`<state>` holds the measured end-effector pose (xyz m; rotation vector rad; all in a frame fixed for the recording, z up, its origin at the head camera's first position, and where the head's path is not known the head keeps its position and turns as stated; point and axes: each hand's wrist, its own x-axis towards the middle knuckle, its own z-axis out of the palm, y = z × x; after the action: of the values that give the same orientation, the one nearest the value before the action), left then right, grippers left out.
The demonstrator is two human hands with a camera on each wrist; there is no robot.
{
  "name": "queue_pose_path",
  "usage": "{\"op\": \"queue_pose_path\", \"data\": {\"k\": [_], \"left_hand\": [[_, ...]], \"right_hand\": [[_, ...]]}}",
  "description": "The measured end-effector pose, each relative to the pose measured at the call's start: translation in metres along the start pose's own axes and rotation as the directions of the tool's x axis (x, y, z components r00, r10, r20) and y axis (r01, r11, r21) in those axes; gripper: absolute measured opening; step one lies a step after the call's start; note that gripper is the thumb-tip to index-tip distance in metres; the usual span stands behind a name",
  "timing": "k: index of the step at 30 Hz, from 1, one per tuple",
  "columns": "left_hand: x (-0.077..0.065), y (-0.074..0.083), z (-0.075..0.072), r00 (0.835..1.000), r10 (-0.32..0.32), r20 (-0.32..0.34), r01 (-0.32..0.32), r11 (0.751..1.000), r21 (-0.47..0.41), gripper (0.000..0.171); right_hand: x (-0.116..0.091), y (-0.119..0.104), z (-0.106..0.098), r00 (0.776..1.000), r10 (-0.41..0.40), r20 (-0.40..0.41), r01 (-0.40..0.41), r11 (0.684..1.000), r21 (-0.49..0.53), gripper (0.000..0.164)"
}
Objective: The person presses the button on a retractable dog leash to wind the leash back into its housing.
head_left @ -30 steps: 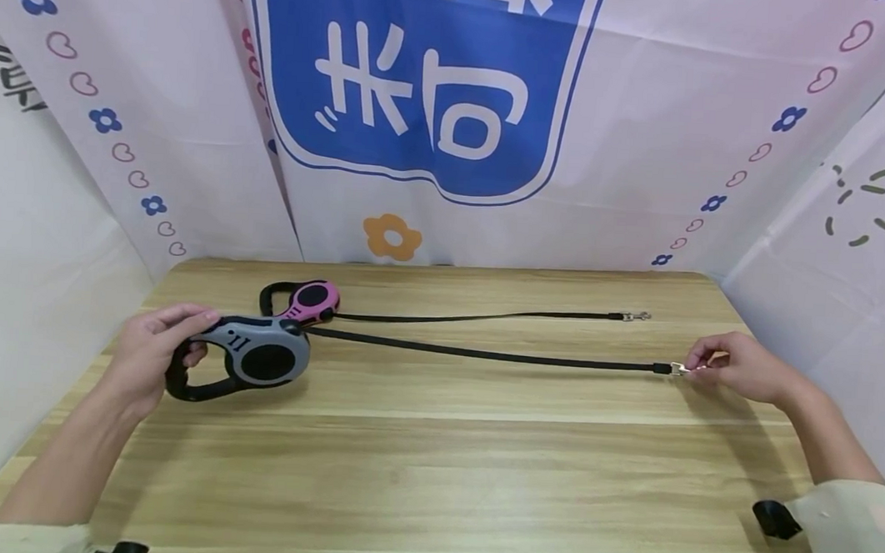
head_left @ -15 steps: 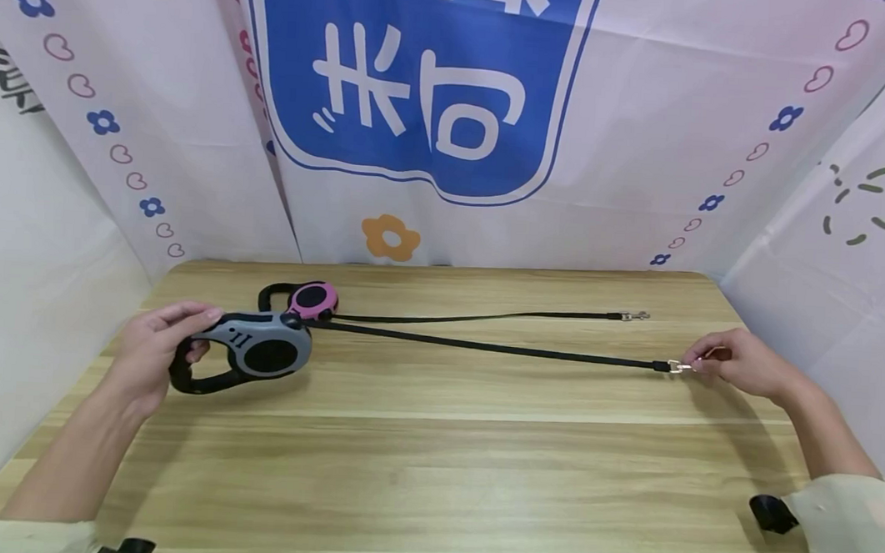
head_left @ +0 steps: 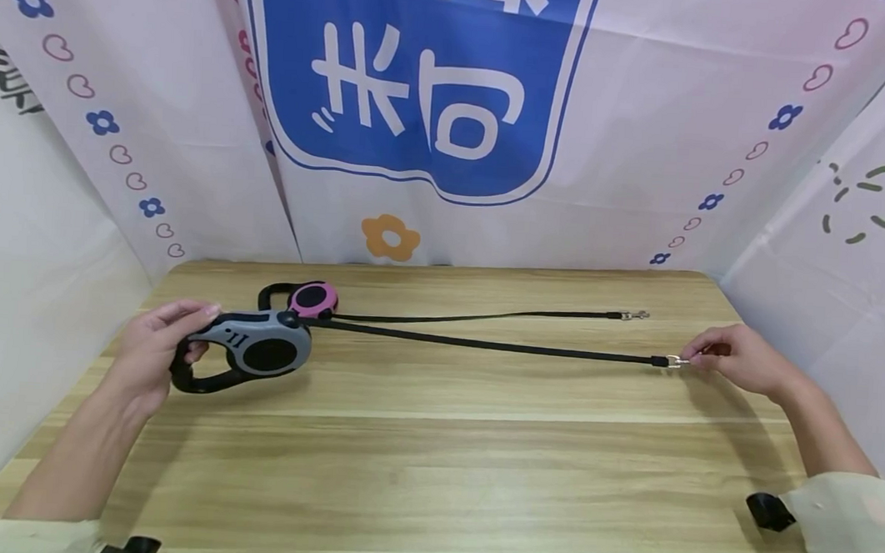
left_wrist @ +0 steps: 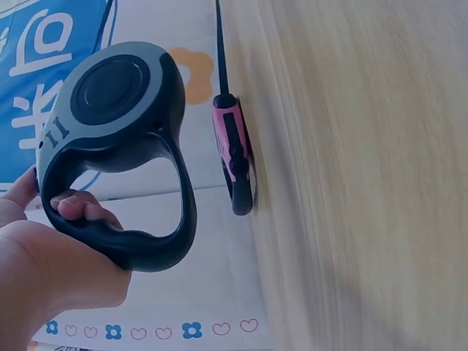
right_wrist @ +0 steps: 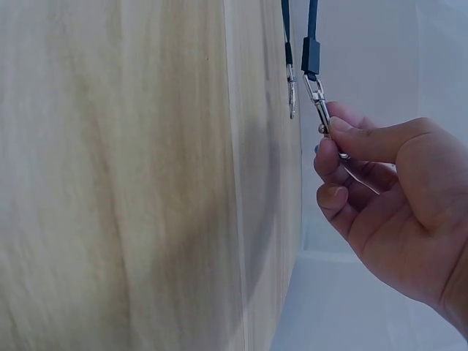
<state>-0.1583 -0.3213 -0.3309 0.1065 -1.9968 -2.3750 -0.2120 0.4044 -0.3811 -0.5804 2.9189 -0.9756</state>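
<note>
My left hand [head_left: 146,349] grips the black handle of a grey retractable dog leash [head_left: 269,353], holding it above the table on the left. In the left wrist view, fingers [left_wrist: 80,207] curl through the handle loop. From its case a black strap [head_left: 484,344] runs taut across to the right. At that end my right hand [head_left: 742,359] pinches the silver snap hook [right_wrist: 319,106] between thumb and fingers. Behind the grey leash lies a pink retractable leash [head_left: 313,300] on the table, its thinner strap drawn out to the right, ending in another metal snap hook [head_left: 636,315].
The wooden table [head_left: 432,476] reaches back to a white cloth backdrop [head_left: 612,193] with a blue sign and printed flowers. White cloth walls rise on both sides. A black wrist device [head_left: 771,512] sits at the right sleeve.
The grey leash case has risen slightly with my left hand. My right hand and the snap hook have moved up a little; the strap stays stretched. The pink leash lies still.
</note>
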Motion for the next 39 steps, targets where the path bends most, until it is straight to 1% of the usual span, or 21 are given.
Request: {"op": "queue_pose_path", "data": {"k": [5,8,14,17,23,26,31,34,36,39], "left_hand": [[0.000,-0.003,0.001,1.000,0.024,-0.001,-0.024,1.000,0.020,0.018],[0.001,-0.004,0.002,0.999,0.039,0.003,-0.039,0.999,0.015,0.017],[0.000,-0.003,0.003,0.999,0.042,-0.005,-0.042,0.999,0.014,0.019],[-0.002,-0.003,0.004,0.999,0.037,-0.012,-0.036,0.999,0.015,0.022],[-0.001,-0.004,0.006,0.999,0.038,-0.006,-0.038,0.999,0.015,0.020],[0.001,-0.005,0.007,0.999,0.040,0.005,-0.040,0.999,0.028,0.022],[0.002,-0.006,0.007,0.999,0.042,0.018,-0.043,0.998,0.053,0.022],[0.001,-0.007,0.008,0.999,0.031,0.012,-0.032,0.998,0.061,0.021],[0.001,-0.006,0.008,1.000,0.025,0.006,-0.025,0.997,0.069,0.019],[0.000,-0.006,0.011,1.000,0.021,0.005,-0.021,0.997,0.077,0.018]], "right_hand": [[0.000,0.000,0.001,1.000,-0.005,-0.006,0.005,1.000,-0.002,0.015],[0.000,-0.002,0.001,1.000,0.005,-0.005,-0.005,1.000,-0.008,0.015],[0.000,-0.007,0.001,0.994,0.100,0.045,-0.100,0.995,0.012,0.013],[0.001,-0.008,0.002,0.991,0.127,0.048,-0.129,0.991,0.035,0.011],[0.005,-0.010,0.006,0.993,0.106,0.053,-0.112,0.987,0.120,0.008],[0.006,-0.009,0.007,0.994,0.102,0.050,-0.107,0.987,0.121,0.008],[0.005,-0.009,0.005,0.991,0.126,0.051,-0.132,0.982,0.137,0.009],[0.005,-0.009,0.005,0.989,0.141,0.055,-0.148,0.976,0.160,0.010],[0.005,-0.008,0.005,0.989,0.135,0.056,-0.142,0.976,0.167,0.009],[0.006,-0.007,0.007,0.992,0.121,0.046,-0.127,0.981,0.147,0.008]]}}
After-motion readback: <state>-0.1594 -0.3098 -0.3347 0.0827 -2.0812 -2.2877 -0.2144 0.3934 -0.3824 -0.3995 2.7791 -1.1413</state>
